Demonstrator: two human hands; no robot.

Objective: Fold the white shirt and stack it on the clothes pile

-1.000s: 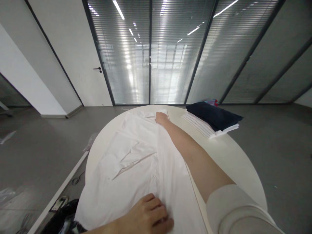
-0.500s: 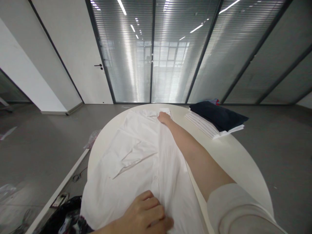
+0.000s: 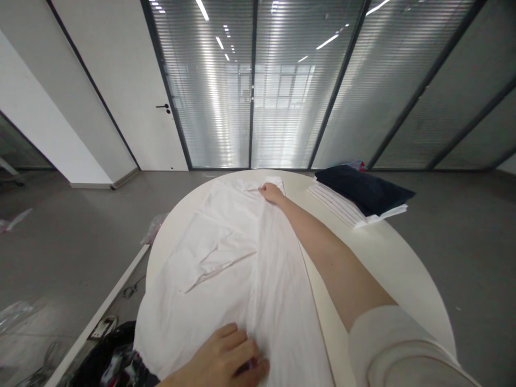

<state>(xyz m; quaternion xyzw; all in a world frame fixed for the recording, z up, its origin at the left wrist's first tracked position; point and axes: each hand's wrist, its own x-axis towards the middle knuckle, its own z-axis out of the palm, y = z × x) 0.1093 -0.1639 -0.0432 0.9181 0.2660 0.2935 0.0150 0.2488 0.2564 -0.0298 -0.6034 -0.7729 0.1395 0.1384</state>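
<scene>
Blinds [image 3: 282, 118] stand beyond a round table [image 3: 395, 263]; on it, left of a folded stack [image 3: 363, 188], lies a shirt [image 3: 217, 252]. Right hand [image 3: 271, 193] pinches its far end; left hand [image 3: 229, 357] curls over its near part, hold unclear.

I see shirt [image 3: 234, 279]: matt cloth, finely creased | table [image 3: 403, 274]: smooth, faintly glossy | near-left bag [image 3: 91, 360]: shiny, crinkled plastic | far panels [image 3: 282, 134]: glossy glass | floor [image 3: 92, 236]: smooth, dull-sheened

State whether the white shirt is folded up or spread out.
Spread out, with creases: the white shirt stretches across the round table toward its far edge.
</scene>
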